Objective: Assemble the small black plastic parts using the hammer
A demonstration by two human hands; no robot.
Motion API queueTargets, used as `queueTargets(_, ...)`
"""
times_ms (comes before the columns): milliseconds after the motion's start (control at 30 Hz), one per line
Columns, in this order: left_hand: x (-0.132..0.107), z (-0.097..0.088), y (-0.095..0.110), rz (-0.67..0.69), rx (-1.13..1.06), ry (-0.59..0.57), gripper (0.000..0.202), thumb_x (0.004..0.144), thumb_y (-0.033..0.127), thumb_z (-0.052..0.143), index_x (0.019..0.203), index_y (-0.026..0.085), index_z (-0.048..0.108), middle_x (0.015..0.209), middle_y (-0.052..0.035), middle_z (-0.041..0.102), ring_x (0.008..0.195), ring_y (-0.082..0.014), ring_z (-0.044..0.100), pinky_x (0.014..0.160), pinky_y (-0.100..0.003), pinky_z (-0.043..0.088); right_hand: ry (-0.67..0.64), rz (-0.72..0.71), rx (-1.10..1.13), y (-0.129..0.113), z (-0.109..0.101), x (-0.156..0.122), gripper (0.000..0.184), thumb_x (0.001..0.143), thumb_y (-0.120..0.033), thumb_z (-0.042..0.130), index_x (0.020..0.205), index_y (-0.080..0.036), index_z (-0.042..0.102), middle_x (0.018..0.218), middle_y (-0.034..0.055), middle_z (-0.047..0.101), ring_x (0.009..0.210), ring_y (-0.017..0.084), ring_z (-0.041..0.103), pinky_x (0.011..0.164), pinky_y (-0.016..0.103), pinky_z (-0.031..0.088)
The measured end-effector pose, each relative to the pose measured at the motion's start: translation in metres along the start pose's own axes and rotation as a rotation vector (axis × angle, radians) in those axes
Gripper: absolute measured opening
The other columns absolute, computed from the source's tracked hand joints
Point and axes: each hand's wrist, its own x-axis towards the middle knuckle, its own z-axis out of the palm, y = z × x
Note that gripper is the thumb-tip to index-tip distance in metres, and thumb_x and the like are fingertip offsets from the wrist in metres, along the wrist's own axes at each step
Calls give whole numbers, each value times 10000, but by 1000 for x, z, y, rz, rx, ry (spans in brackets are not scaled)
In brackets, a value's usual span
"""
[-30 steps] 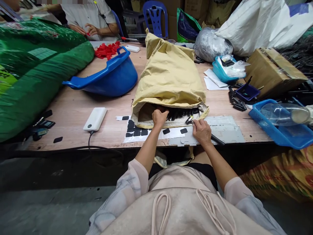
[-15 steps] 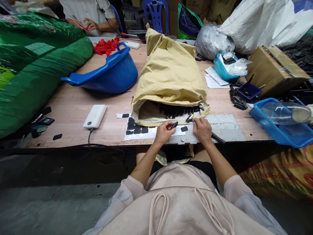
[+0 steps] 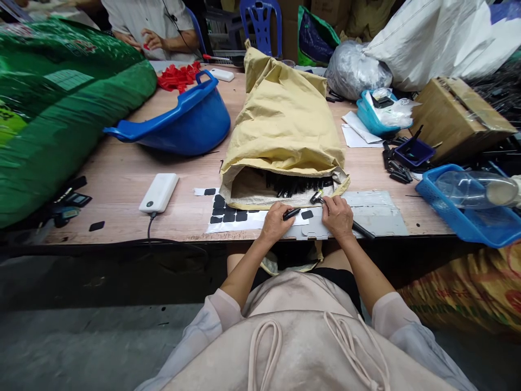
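Note:
My left hand (image 3: 273,222) is closed on a short black rod-like piece (image 3: 292,213), held just above the table's front edge. In my right hand (image 3: 337,215) is a small hammer (image 3: 363,230); its shiny metal head points toward the bag and its black handle sticks out to the lower right. Just beyond both hands lies a yellow woven bag (image 3: 285,125), its mouth facing me, with many black pieces (image 3: 288,184) inside. Beneath my hands are a grey board (image 3: 376,214) and a white sheet with black rounded-square stickers (image 3: 229,216).
A white power bank (image 3: 159,193) with a cable stands left. Farther back are a blue basin (image 3: 183,125), a green sack (image 3: 73,125) and a co-worker's hand (image 3: 152,39). Blue basket (image 3: 468,217), purple tray (image 3: 415,152) and carton (image 3: 459,119) sit right.
The black piece in my left hand has turned from slanting upward to lying flatter, and the hand has shifted slightly right. My right hand and the hammer stay nearly still.

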Motion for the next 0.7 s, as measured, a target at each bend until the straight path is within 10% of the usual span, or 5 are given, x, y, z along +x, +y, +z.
queueTargets(700, 20, -2, 4, -115, 84, -95, 225, 762, 240, 839, 979, 297, 844, 988, -29, 732, 1049, -273, 604, 990, -422, 456, -43, -22, 579, -38, -30, -8, 314, 1016, -299, 515, 1229, -214, 729, 1015, 83, 756, 925, 214, 691, 862, 333, 552)
